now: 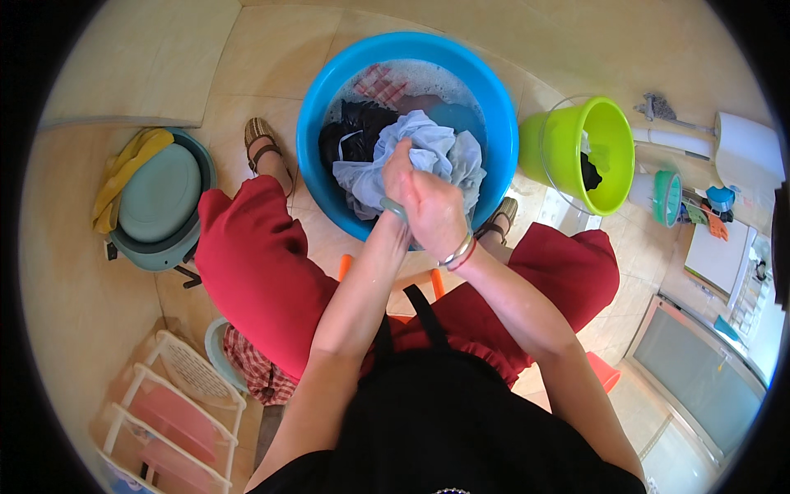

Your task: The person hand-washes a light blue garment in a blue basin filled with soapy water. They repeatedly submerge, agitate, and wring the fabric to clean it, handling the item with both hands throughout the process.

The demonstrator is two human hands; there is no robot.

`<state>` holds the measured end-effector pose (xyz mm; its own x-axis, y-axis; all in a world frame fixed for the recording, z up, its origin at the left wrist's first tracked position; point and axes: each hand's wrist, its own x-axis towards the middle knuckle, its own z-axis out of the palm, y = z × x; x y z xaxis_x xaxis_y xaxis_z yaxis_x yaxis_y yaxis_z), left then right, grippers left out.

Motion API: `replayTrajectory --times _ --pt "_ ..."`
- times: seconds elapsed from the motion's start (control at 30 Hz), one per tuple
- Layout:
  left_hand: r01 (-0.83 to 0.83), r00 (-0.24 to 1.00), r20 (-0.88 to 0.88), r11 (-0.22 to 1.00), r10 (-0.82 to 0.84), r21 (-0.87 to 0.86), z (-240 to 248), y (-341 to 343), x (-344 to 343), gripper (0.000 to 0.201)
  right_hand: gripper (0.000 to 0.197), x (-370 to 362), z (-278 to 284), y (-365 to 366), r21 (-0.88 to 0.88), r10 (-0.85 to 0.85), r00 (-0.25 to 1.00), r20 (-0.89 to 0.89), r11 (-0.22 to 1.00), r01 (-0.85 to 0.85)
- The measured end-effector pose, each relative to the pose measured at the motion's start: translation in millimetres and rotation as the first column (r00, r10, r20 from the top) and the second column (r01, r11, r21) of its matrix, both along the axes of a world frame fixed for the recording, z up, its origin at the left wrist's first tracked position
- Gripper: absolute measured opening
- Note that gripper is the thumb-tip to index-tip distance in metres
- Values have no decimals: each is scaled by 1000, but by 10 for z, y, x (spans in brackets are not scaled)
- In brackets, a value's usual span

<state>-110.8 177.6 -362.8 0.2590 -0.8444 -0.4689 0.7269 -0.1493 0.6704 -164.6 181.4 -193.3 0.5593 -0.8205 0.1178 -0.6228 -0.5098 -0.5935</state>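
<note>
A round blue basin (310,107) stands on the floor between my feet, with soapy water (432,74) in it. My left hand (397,174) and my right hand (439,212) are pressed together over its near side. Both are closed around a bunched light blue garment (424,136), which looks wet and spreads over the other laundry. Parts of my fingers are hidden behind the hands and the folds. Beside the garment lies a shiny black cloth (362,132). At the far left inside the basin, a red-and-white plaid cloth (381,86) is partly under the suds.
Right of the basin stands a lime green bucket (541,148) with a dark cloth (590,172) inside. To the left are grey-green basins (160,193) and a yellow cloth (136,169). A white rack (234,428) stands lower left. Part of an orange stool (437,283) shows beneath me.
</note>
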Motion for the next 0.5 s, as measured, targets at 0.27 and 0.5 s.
replayTrajectory --times 0.27,0.5 --pt "-69 974 -154 866 165 495 1045 -87 -312 32 36 -339 -605 -679 -82 -260 958 -120 964 252" --pt "169 937 281 974 -205 148 394 -13 -44 26 25 -108 54 20 31 -28 999 32 999 27"
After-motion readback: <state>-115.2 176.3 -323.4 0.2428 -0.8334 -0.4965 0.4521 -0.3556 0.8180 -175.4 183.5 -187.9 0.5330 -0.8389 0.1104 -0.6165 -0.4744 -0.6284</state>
